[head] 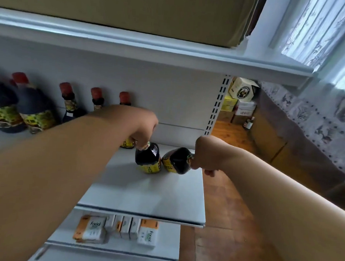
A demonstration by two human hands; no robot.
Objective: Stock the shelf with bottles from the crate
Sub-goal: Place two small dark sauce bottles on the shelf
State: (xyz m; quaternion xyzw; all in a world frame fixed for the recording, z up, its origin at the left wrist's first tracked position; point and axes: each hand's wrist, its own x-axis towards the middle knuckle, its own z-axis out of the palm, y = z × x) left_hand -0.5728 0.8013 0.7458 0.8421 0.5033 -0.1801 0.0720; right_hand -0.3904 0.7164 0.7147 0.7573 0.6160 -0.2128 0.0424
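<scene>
- White shelf [143, 195] holds 2 dark bottles at 12 o'clock.
- Left hand [141, 126] grips the upright bottle [147, 157] by its neck.
- Right hand [206, 154] grips the tilted bottle [175, 160], at 1 o'clock.

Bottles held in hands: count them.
2. Left hand grips an upright bottle by its neck; right hand holds a tilted bottle beside it. None looks hidden.

Soft daylight enters through the curtained window [323, 34] at two o'clock — bright, slightly washed out there; the shelf [143, 197] shows faint, diffuse shadows; wide-angle distortion bends edges toward the corners; the forearms and the bottles at nine o'clock look blurred — overall mildly soft.
</scene>
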